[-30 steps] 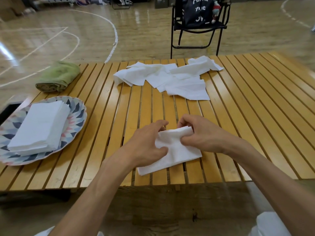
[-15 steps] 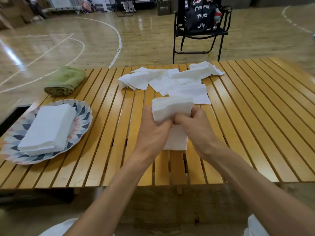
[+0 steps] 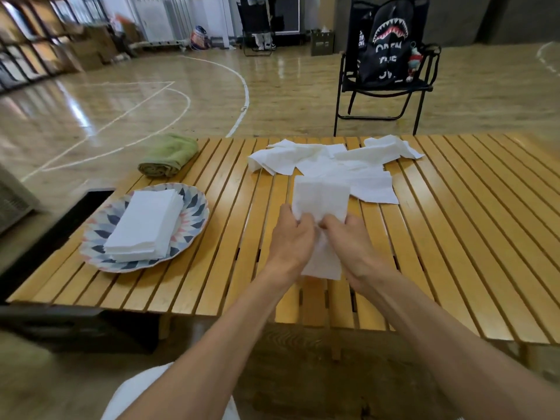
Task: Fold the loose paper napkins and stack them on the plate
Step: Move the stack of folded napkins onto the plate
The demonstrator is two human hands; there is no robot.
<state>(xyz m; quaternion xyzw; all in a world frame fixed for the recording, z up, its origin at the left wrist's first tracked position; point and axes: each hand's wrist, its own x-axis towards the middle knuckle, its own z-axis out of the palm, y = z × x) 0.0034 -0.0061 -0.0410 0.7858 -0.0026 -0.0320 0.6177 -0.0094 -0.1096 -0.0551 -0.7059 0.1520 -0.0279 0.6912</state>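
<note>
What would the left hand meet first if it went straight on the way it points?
Likely the loose napkins at the table's far side; the left hand, gripping a napkin, points toward them, though depth is unclear.

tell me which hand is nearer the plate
Left. The left hand grips the napkin on the side toward the plate, which lies off to its left; the right hand grips the napkin's other side, farther away.
</note>
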